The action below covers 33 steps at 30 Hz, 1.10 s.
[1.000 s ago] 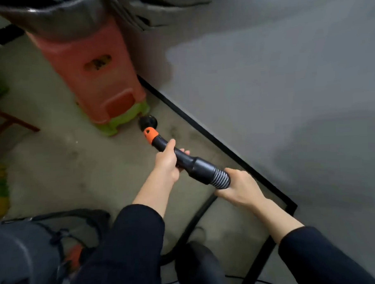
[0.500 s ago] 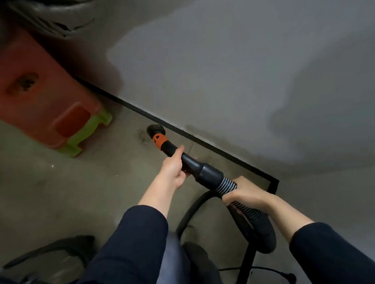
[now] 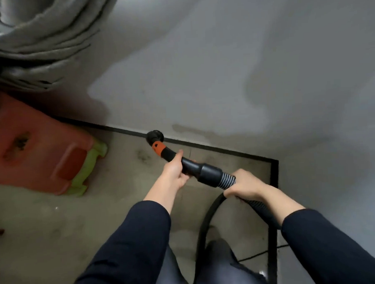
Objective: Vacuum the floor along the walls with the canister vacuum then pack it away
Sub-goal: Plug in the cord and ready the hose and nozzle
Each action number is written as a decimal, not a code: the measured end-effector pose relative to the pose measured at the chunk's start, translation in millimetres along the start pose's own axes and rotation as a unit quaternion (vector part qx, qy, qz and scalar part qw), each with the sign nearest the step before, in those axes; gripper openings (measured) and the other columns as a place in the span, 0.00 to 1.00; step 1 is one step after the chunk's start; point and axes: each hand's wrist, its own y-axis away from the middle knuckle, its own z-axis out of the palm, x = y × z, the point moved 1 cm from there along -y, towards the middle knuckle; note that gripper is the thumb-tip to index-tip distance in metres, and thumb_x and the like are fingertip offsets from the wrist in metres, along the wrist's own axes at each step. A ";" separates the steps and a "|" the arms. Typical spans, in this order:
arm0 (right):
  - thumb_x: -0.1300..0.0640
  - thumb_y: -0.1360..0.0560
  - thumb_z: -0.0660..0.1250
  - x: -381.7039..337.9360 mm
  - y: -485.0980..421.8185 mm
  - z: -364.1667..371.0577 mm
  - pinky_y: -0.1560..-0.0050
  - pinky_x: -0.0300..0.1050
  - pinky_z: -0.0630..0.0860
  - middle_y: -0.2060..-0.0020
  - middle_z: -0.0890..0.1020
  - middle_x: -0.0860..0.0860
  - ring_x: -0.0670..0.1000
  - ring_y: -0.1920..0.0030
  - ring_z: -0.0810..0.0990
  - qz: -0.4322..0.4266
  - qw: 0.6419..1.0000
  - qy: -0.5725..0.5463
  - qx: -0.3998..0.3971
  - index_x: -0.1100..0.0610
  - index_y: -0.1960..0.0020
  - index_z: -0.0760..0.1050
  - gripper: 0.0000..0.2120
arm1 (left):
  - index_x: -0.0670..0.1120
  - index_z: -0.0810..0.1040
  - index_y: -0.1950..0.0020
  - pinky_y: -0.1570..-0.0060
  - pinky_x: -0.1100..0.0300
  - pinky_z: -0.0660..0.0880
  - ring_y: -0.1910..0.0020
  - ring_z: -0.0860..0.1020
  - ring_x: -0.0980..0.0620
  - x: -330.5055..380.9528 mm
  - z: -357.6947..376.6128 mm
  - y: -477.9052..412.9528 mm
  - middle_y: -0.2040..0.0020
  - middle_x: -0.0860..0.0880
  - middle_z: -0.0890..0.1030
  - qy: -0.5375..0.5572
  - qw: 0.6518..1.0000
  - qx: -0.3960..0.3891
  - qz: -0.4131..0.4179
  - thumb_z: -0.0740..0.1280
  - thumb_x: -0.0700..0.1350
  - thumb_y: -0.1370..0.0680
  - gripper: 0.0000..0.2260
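Firmly, left hand (image 3: 173,174) grips black wand (image 3: 205,170); right hand (image 3: 244,185) grips ribbed hose (image 3: 227,181); orange collar (image 3: 158,148) behind round nozzle (image 3: 155,135).

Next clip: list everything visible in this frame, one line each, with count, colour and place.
wand: one, black with orange collar, tip at the skirting
hose: one, black, ribbed end, loops to the floor
stools: two, orange over green, left by the wall
cloth: one, grey, top left
skirting: one, black, along the wall foot
cord: one, black, floor, lower right
left hand: one, grips the wand
right hand: one, grips the hose's ribbed end
sleeves: two, dark, bottom
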 end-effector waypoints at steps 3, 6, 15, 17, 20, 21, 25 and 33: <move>0.56 0.38 0.74 -21.4 0.3 14.1 0.72 0.41 0.69 0.73 0.77 0.51 0.51 0.74 0.75 0.023 0.999 -0.028 0.033 0.55 0.68 0.72 0.11 | 0.38 0.64 0.28 0.38 0.38 0.72 0.37 0.75 0.35 26.9 -11.3 -1.0 0.34 0.36 0.74 -0.063 0.997 -0.022 -0.024 0.66 0.46 0.20 0.24; 0.56 0.38 0.73 -41.9 2.0 38.5 0.73 0.41 0.71 0.73 0.78 0.51 0.51 0.75 0.76 0.036 0.996 -0.068 0.054 0.56 0.67 0.73 0.09 | 0.38 0.64 0.30 0.38 0.37 0.72 0.36 0.74 0.33 53.0 -27.5 -7.7 0.33 0.35 0.73 -0.119 0.992 -0.031 -0.012 0.66 0.46 0.20 0.23; 0.59 0.39 0.70 -53.7 30.3 92.1 0.71 0.43 0.71 0.76 0.76 0.51 0.51 0.77 0.74 0.107 0.972 -0.183 0.104 0.56 0.70 0.71 0.08 | 0.38 0.68 0.38 0.47 0.43 0.75 0.46 0.77 0.40 66.4 -37.1 -8.9 0.40 0.37 0.76 -0.248 0.956 -0.140 -0.073 0.66 0.39 0.20 0.13; 0.61 0.39 0.70 -54.3 32.0 109.0 0.72 0.42 0.69 0.76 0.74 0.51 0.52 0.76 0.73 0.115 0.963 -0.222 0.101 0.55 0.71 0.69 0.09 | 0.38 0.69 0.40 0.46 0.42 0.75 0.47 0.78 0.40 63.2 -42.0 -14.7 0.41 0.38 0.76 -0.276 0.947 -0.142 -0.084 0.66 0.39 0.21 0.12; 0.62 0.38 0.70 -56.5 26.3 132.4 0.74 0.37 0.68 0.77 0.73 0.48 0.49 0.77 0.71 0.137 0.951 -0.257 0.105 0.53 0.72 0.68 0.12 | 0.40 0.70 0.45 0.45 0.42 0.76 0.47 0.78 0.40 61.3 -51.2 -26.7 0.44 0.38 0.77 -0.314 0.935 -0.129 -0.101 0.67 0.39 0.21 0.09; 0.62 0.38 0.71 -56.7 23.8 138.7 0.75 0.36 0.67 0.77 0.73 0.48 0.48 0.78 0.71 0.143 0.949 -0.259 0.105 0.53 0.72 0.67 0.13 | 0.40 0.70 0.47 0.45 0.42 0.76 0.46 0.78 0.39 60.1 -54.6 -32.5 0.44 0.38 0.77 -0.319 0.934 -0.122 -0.107 0.68 0.39 0.21 0.08; 0.62 0.38 0.70 -54.7 19.8 165.4 0.75 0.37 0.67 0.79 0.72 0.47 0.49 0.78 0.71 0.161 0.934 -0.300 0.109 0.53 0.72 0.67 0.13 | 0.39 0.70 0.44 0.50 0.44 0.77 0.43 0.77 0.38 52.4 -64.8 -44.7 0.41 0.38 0.77 -0.343 0.923 -0.119 -0.126 0.68 0.40 0.22 0.10; 0.62 0.37 0.71 -106.8 37.7 244.7 0.74 0.38 0.70 0.78 0.75 0.48 0.49 0.78 0.74 0.210 0.885 -0.385 0.155 0.54 0.71 0.70 0.11 | 0.39 0.70 0.35 0.59 0.51 0.78 0.47 0.80 0.42 64.2 -108.1 -44.8 0.42 0.39 0.79 -0.440 0.870 -0.177 -0.132 0.71 0.44 0.23 0.21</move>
